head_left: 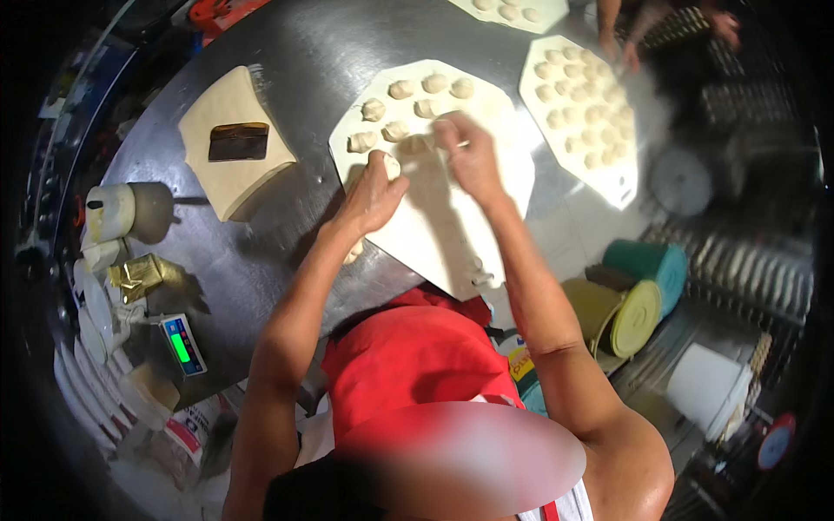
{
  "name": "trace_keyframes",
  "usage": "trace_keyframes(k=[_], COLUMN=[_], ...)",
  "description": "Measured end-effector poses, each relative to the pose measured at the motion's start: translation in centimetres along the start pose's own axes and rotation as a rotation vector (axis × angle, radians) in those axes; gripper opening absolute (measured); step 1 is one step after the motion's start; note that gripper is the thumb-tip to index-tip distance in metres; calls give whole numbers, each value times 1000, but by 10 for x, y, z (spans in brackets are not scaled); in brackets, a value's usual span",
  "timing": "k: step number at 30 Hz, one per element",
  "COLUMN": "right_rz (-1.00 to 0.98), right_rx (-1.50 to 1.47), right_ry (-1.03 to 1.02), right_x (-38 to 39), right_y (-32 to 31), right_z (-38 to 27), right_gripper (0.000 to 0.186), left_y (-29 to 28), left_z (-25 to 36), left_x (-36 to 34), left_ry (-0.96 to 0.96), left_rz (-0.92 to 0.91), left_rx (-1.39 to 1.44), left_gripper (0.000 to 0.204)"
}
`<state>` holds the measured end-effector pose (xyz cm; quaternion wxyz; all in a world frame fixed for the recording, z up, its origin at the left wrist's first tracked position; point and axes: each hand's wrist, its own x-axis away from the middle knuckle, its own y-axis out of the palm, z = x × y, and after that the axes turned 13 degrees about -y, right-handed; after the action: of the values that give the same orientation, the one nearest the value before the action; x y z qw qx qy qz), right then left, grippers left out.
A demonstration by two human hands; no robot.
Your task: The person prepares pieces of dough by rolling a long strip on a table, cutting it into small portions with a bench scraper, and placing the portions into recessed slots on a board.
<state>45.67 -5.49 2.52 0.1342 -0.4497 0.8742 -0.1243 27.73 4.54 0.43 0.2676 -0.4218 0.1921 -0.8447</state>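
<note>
My left hand (372, 198) rests on a white octagonal board (452, 221) and holds a small ball of dough (388, 164) at its fingertips. My right hand (465, 152) is beside it, pinching another piece of dough (417, 144) on the same board. Several shaped dough pieces (401, 89) lie in rows at the board's far side. A few small dough bits (479, 276) sit near the board's near corner.
A slab of dough (228, 169) with a dark scraper (238, 141) lies at the left on the steel table (295, 69). A second board (580, 113) full of dough pieces is at the right, another person's hands (618, 48) beyond it. A scale (183, 345), cups and plates stand at the left edge; rolled mats (638, 304) at the right.
</note>
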Motion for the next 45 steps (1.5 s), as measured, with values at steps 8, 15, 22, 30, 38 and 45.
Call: trace_keyframes(k=[8, 15, 22, 30, 38, 45], right_rz=[74, -389, -342, -353, 30, 92], right_rx=[295, -237, 138, -91, 250, 238], right_ry=[43, -114, -155, -346, -74, -55], right_x=[-35, 27, 46, 64, -29, -20], right_y=[-8, 43, 49, 57, -79, -63], right_z=[22, -54, -74, -100, 63, 56], right_gripper=[26, 21, 53, 35, 30, 35], left_y=[2, 4, -15, -15, 17, 28], left_z=[-43, -77, -26, -30, 1, 7], left_x=[22, 32, 78, -5, 13, 37], left_ry=[200, 146, 262, 393, 150, 95], left_rz=[164, 133, 178, 76, 32, 28], left_rx=[181, 208, -39, 119, 214, 393], left_gripper=[60, 34, 36, 33, 47, 64])
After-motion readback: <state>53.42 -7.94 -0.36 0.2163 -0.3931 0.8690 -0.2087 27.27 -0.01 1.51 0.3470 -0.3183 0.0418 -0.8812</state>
